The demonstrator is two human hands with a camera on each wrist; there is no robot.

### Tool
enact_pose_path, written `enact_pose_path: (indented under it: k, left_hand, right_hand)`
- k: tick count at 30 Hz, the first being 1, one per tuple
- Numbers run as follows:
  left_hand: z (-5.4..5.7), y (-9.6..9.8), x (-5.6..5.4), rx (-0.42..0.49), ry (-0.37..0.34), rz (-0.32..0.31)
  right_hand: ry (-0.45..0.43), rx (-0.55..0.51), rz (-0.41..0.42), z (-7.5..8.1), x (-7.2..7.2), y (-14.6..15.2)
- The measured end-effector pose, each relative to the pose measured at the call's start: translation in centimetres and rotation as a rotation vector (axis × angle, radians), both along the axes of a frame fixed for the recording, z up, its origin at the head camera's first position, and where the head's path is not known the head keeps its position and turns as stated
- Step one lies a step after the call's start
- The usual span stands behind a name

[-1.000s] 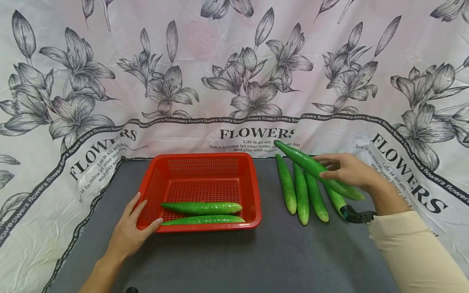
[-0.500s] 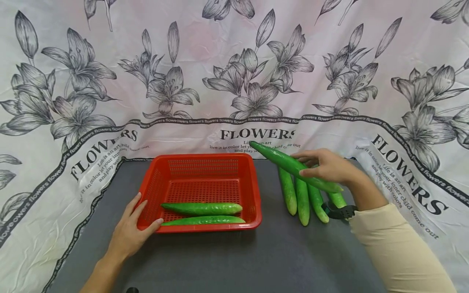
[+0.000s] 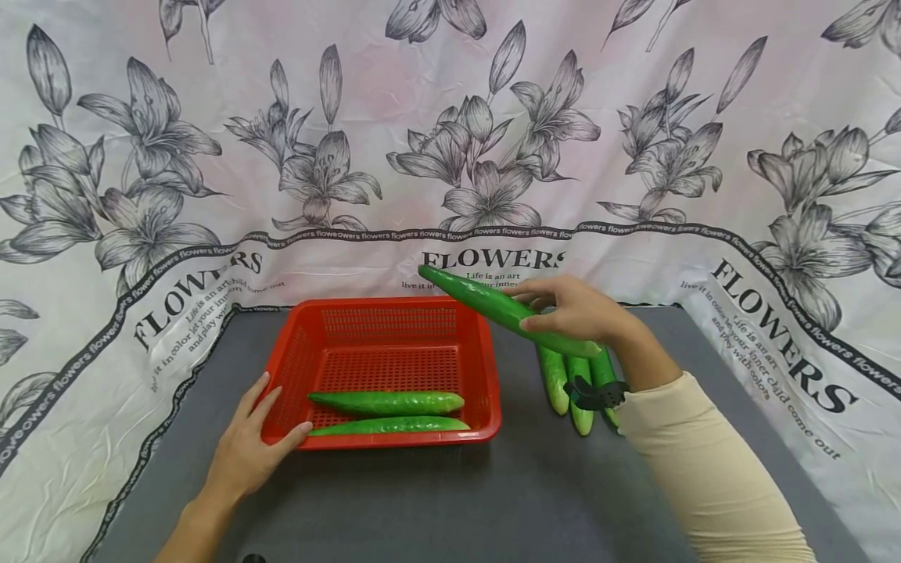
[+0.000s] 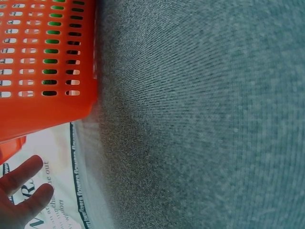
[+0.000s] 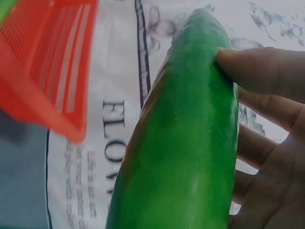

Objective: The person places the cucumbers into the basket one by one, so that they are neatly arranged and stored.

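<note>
My right hand (image 3: pixel 573 309) grips a long green cucumber (image 3: pixel 486 301) near its middle. The cucumber is raised and slanted, its darker end up and left over the basket's back right corner. In the right wrist view, the thumb (image 5: pixel 257 69) presses one side of it and the fingers pass behind. My left hand (image 3: pixel 242 450) rests at the front left corner of a red plastic basket (image 3: pixel 394 440), thumb on the front rim, fingers spread along the left side. Inside the basket lie two cucumbers, a rear one (image 3: pixel 387 403) and a front one (image 3: pixel 401 425), side by side.
Right of the basket, several cucumbers (image 3: pixel 554 383) lie on the grey tabletop (image 3: pixel 422 508), partly hidden by my right hand and sleeve (image 3: pixel 697 453). A flower-printed cloth (image 3: pixel 436 94) hangs behind the table and along its sides.
My right hand has carried the cucumber leftward from above the row of cucumbers toward the basket. The left hand and basket stay put.
</note>
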State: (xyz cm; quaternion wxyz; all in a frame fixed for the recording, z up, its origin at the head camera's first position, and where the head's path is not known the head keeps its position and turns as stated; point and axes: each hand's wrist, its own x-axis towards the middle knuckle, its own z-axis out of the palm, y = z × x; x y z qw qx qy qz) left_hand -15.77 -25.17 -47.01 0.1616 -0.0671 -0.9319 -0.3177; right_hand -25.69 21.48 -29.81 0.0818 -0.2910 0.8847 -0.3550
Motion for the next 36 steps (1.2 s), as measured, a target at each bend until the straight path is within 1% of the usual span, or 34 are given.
enact_pose_path:
  k: [7,12,16,20,25,27,30,33,36]
  left_hand:
    - [0.0,-0.1,0.0,0.004,0.026,-0.001]
    - [0.0,-0.2,0.0,0.004,0.017,-0.003]
    - [0.1,-0.4,-0.1,0.008,0.022,-0.003]
    - [0.1,-0.4,-0.1,0.008,0.025,-0.005]
    - [0.1,-0.5,0.0,0.005,0.013,0.001]
    - [0.1,-0.4,0.0,0.005,0.01,0.006]
    - [0.0,-0.3,0.0,0.007,0.013,0.004]
    - [0.0,-0.1,0.0,0.011,0.021,0.001]
    - [-0.1,0.0,-0.1,0.013,0.029,-0.002]
  right_hand:
    - [0.01,-0.014,0.049,0.2,-0.7,-3.2]
    - [0.021,-0.031,0.067,-0.1,-1.3,-5.1]
    - [-0.012,-0.052,0.082,-0.6,-1.8,-6.6]
    - [-0.043,-0.087,0.097,-1.4,-2.1,-8.3]
    - [-0.077,-0.13,0.153,-2.6,-2.6,-10.3]
    - [-0.092,-0.137,0.163,-3.2,-2.8,-11.0]
    - [-0.108,-0.137,0.163,-4.0,-3.2,-12.0]
    - [-0.121,-0.112,0.15,-4.9,-3.7,-12.7]
    - [-0.161,-0.102,0.142,-5.8,-4.2,-13.4]
